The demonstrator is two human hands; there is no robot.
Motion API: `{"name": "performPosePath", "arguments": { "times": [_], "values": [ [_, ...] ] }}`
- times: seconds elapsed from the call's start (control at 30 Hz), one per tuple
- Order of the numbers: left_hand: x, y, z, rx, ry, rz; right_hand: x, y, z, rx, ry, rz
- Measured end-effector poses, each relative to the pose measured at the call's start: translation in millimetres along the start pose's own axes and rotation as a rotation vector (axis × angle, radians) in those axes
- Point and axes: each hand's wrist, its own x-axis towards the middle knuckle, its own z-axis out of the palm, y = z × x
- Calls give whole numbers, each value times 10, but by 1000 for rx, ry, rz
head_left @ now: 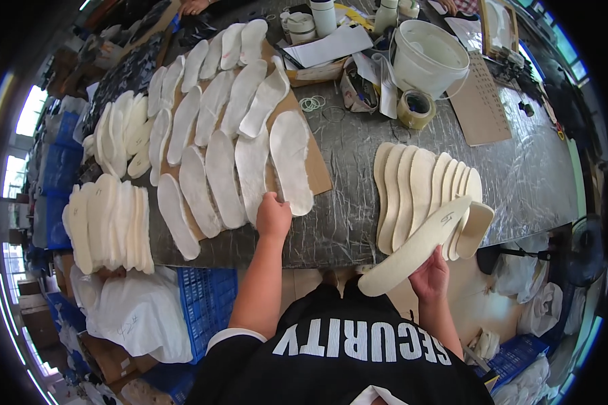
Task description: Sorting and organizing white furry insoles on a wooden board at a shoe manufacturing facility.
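Note:
My left hand [274, 216] is closed on the near end of a white fleecy insole [252, 172], one of several laid in rows on a brown cardboard sheet [321, 165]. Its fingertips are partly hidden from above. Over the table's front edge, my right hand [431, 275] grips a long cream insole [412, 251] with a handwritten mark on it, held at a slant. Just beyond it lies a fanned row of cream insoles [402, 192]. The held insole covers part of that row.
More cream insoles stand in a bundle [111, 226] and a pile [118, 131] at left. Toward the back are a white bucket [431, 57], a tape roll [416, 109], papers [331, 45] and bottles. A blue crate [208, 304] and white bag [138, 314] sit below the table.

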Motion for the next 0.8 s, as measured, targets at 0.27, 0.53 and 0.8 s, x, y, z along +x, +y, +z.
{"name": "performPosePath", "arguments": {
  "times": [0.27,0.53,0.8],
  "values": [
    [-356,8,177,-772,-604,-213,-61,-49,-64,-68,106,14],
    [-507,-404,-424,-194,-737,23,-155,-32,-39,-260,52,-18],
    [-436,-958,-592,-235,-565,-7,-106,270,28,-341,28,75]
  ]
}}
